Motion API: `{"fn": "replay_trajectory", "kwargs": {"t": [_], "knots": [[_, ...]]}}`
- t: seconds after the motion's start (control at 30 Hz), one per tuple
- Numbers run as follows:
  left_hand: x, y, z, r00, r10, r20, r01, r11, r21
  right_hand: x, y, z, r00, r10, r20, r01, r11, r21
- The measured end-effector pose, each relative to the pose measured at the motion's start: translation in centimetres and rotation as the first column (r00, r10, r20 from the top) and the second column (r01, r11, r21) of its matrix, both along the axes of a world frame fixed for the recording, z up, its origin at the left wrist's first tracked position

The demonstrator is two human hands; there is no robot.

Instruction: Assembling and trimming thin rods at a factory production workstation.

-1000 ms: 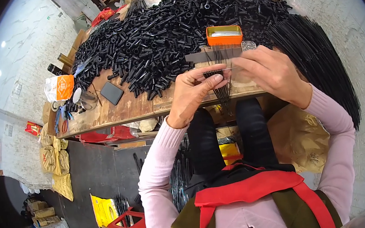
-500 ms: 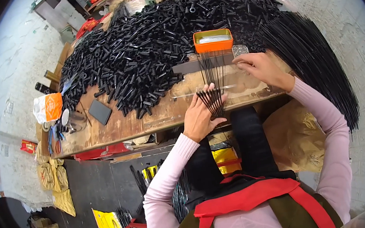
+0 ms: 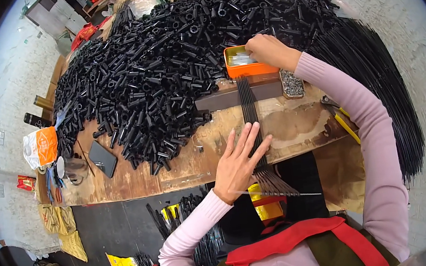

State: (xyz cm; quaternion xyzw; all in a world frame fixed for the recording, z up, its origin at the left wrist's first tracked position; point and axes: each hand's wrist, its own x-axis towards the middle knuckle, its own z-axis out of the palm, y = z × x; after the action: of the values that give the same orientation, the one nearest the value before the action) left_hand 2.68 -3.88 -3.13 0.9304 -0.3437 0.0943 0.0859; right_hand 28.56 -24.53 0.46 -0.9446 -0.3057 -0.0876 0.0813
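My left hand (image 3: 235,170) lies flat with its fingers spread over a bundle of thin black ribs (image 3: 247,103), pressing them to the wooden table. The ribs run side by side from the orange tin's near wall toward me and fan out past the table's edge. A thin metal rod (image 3: 310,193) crosses their near ends. My right hand (image 3: 271,51) reaches over the rim of the orange tin (image 3: 253,69), fingers curled in among slim silvery pins (image 3: 240,59). Its fingertips are hidden, so what they hold does not show.
Heaped black plastic tubes (image 3: 149,82) cover the table's far side. Long black ribs (image 3: 375,83) lie at the right. A small box of metal bits (image 3: 292,84), yellow-handled pliers (image 3: 346,124), a phone (image 3: 102,159) and a glass mug (image 3: 72,169) stand or lie around.
My right hand has moved from beside the small box into the orange tin. My left hand has flattened over the ribs, which now lie closer together and extend nearer to me with the rod.
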Motion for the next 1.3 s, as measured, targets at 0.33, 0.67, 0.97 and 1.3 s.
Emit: {"fn": "replay_trajectory", "kwargs": {"t": [0.33,0.67,0.97,1.3], "knots": [[0.7,0.0,-0.2,1.000,-0.011,0.010,0.011,0.999,-0.039,-7.3,-0.6,1.3,0.970,0.152,0.192,-0.179,0.976,0.127],[0.5,0.1,-0.3,0.999,-0.038,-0.018,0.037,0.998,-0.041,-10.6,-2.5,-0.6,0.981,0.147,0.127,-0.150,0.989,0.012],[0.4,0.1,0.0,0.998,-0.037,-0.045,0.035,0.998,-0.049,-10.2,-2.1,-1.0,0.974,0.156,0.162,-0.156,0.988,-0.010],[0.6,0.2,-0.3,0.999,-0.020,0.032,0.017,0.997,0.073,-9.3,-1.6,-0.3,0.959,0.219,0.179,-0.230,0.972,0.041]]}}
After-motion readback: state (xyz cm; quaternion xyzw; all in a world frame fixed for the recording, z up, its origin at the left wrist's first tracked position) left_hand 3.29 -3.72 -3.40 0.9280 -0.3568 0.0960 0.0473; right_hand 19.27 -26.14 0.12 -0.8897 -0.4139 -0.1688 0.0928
